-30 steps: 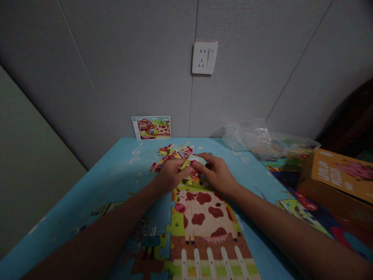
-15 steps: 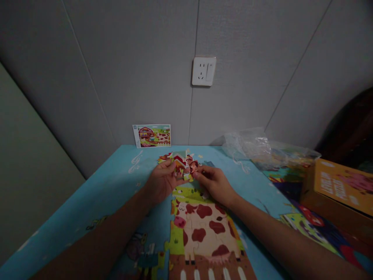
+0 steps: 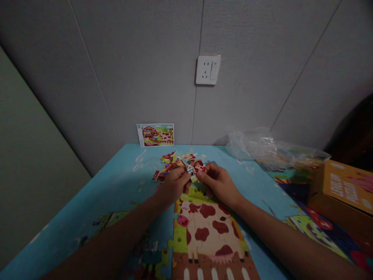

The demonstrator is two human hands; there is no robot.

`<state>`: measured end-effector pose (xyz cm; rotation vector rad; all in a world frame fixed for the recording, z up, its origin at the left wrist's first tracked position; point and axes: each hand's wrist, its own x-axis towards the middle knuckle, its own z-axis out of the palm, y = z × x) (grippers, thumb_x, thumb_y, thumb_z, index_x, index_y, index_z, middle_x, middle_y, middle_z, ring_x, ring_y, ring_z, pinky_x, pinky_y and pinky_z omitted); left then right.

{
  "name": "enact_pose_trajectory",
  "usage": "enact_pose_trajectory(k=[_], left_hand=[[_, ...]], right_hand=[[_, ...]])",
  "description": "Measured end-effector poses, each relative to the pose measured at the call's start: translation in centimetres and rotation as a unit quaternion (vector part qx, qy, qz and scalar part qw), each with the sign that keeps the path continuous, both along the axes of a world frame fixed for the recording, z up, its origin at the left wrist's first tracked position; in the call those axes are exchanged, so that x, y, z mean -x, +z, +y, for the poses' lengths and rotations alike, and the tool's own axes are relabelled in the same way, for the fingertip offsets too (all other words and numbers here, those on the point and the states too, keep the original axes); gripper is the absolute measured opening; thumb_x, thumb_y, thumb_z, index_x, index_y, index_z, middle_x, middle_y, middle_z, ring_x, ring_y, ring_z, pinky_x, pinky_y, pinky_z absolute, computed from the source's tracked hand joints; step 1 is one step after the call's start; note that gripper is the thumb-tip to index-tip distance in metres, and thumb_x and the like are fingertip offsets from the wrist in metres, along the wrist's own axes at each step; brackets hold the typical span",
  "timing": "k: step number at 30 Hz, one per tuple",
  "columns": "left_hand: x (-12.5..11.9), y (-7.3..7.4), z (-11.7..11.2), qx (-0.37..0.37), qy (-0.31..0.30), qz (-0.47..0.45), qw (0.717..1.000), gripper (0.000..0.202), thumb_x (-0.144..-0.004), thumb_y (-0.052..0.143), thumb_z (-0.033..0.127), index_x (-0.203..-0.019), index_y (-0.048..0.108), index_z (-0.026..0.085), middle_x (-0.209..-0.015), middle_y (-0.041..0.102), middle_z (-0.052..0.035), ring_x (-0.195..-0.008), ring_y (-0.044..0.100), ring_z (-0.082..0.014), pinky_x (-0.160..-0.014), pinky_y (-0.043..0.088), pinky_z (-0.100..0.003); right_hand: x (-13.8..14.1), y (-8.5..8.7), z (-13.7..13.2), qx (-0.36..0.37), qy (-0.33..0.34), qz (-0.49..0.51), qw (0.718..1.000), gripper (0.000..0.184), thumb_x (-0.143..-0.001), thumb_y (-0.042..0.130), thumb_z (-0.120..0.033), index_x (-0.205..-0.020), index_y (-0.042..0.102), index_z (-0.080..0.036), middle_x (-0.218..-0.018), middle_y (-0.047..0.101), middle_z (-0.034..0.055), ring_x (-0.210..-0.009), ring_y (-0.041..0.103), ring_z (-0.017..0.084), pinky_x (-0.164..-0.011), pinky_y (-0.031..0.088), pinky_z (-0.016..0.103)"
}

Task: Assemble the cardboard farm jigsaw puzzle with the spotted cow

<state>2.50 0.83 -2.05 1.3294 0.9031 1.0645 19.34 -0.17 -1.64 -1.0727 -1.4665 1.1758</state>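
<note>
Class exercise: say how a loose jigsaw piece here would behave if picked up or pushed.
The loose jigsaw pieces look like thin, stiff card, so they are probably light and hold their shape. The right hand pinches one, suggesting easy lifting. Lying flat, they seem unlikely to roll, though a push could slide them.

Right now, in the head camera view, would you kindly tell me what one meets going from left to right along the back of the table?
Picture card → loose puzzle pieces → clear plastic bag → orange cardboard box
</note>
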Motion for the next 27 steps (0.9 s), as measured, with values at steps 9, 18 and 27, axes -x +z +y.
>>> enact_pose_trajectory(k=[9, 18, 27], left_hand=[[2.3, 1.4, 0.7, -0.137, -0.036, 0.133, 0.981, 0.027, -0.079, 0.055, 0.039, -0.066, 0.061, 0.016, -0.058, 0.056, -0.0003, -0.051, 0.045, -0.0108, -0.052, 0.035, -0.023], [6.5, 1.9, 2.5, -0.139, 0.218, 0.609, 0.750, 0.036, -0.079, 0.054, 0.038, -0.098, 0.068, 0.012, -0.094, 0.067, -0.0181, -0.096, 0.061, -0.0312, -0.085, 0.044, -0.036], [6.3, 3.0, 1.1, -0.074, 0.147, 0.644, 0.747, 0.047, -0.076, 0.059, 0.053, -0.096, 0.058, 0.011, -0.084, 0.066, -0.0181, -0.093, 0.063, -0.0338, -0.069, 0.045, -0.032]], right_hand=[[-1.1, 0.9, 0.9, -0.054, -0.042, -0.002, 0.998, 0.034, -0.073, 0.069, -0.050, -0.080, 0.059, -0.018, -0.065, 0.060, -0.0005, -0.051, 0.051, 0.011, -0.045, 0.041, 0.023], [-7.7, 0.1, 4.9, -0.029, -0.275, -0.479, 0.833, 0.034, -0.085, 0.048, -0.034, -0.096, 0.073, -0.013, -0.085, 0.073, 0.0170, -0.077, 0.066, 0.028, -0.063, 0.042, 0.033], [-7.7, -0.2, 5.3, 0.008, -0.303, -0.455, 0.837, 0.033, -0.082, 0.052, -0.036, -0.098, 0.072, -0.015, -0.090, 0.073, 0.0149, -0.079, 0.066, 0.025, -0.064, 0.043, 0.031]])
